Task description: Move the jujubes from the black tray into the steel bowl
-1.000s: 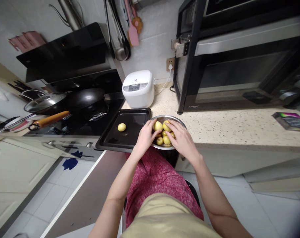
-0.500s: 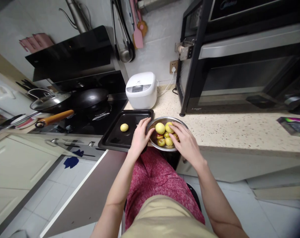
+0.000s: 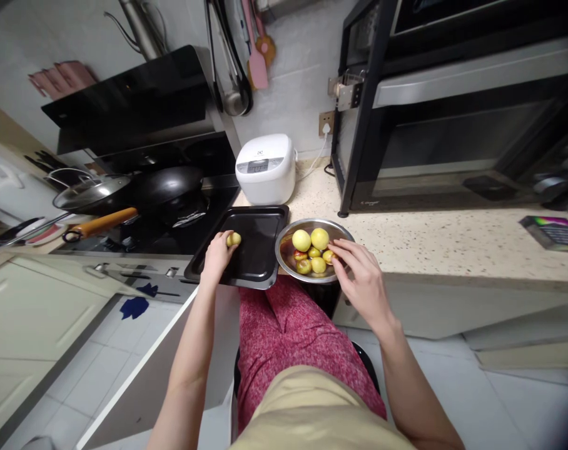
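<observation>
My left hand [image 3: 218, 255] is over the left part of a black baking tray [image 3: 258, 270], fingers closed around a round yellow fruit [image 3: 234, 239]. To the right of the tray sits a steel bowl [image 3: 283, 261] of several yellow-green fruits, a few with reddish-brown patches. Two larger, paler ones, including a smooth yellow fruit [image 3: 301, 240], lie at the back of the bowl. At the bowl's right rim, the fingertips and thumb of my right hand [image 3: 363, 275] pinch a small yellow-green fruit [image 3: 329, 257]. The fruits' exact kind is unclear.
A white rice cooker [image 3: 265, 172] stands behind the tray. Left is a black stove with a wok [image 3: 171, 184] and a lidded pan [image 3: 94, 192]. A large oven [image 3: 453, 144] sits back right. Below the tray, a cabinet door [image 3: 166, 350] stands ajar beside my legs.
My left hand has moved left from the bowl's rim to the tray and taken hold of the yellow fruit there. My right hand has shifted slightly down within the bowl's right side.
</observation>
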A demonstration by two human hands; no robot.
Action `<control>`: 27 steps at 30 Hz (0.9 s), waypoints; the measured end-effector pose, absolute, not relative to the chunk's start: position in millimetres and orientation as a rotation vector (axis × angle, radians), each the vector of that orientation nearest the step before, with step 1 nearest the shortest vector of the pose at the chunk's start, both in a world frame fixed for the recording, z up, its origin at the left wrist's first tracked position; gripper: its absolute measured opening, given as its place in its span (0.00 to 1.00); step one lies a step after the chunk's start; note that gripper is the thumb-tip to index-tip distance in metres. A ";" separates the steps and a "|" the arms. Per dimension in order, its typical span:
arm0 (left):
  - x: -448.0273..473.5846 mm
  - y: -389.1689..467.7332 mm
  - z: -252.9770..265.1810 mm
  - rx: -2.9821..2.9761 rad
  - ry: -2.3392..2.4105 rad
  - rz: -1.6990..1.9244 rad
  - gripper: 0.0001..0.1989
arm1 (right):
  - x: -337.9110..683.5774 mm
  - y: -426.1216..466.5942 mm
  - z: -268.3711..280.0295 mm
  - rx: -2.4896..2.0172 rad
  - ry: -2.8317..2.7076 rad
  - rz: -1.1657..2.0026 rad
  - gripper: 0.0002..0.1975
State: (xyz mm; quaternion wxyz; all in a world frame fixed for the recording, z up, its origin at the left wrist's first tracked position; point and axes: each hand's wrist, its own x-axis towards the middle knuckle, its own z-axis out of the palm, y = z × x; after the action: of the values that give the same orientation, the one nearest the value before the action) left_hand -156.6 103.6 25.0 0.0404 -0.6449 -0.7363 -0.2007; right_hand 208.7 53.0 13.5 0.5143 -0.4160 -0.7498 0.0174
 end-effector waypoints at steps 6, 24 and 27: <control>-148.6 109.1 27.8 -1.994 -2.248 -0.616 0.18 | 213.5 50.7 13.8 -1.007 -1.788 0.007 0.13; 3.1 47.4 53.0 -2.562 -1.357 -1.572 0.19 | 205.1 47.8 12.1 -0.944 -1.753 0.013 0.11; 17.6 51.6 43.5 -2.586 -1.324 -1.562 0.18 | 199.3 48.8 11.7 -0.954 -1.755 0.078 0.12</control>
State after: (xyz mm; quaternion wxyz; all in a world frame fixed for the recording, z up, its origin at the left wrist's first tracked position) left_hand 17.6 51.6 43.5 -0.0786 -0.7816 -0.4001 -0.4721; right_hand 199.3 48.8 11.7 0.5407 -0.4015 -0.7385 0.0327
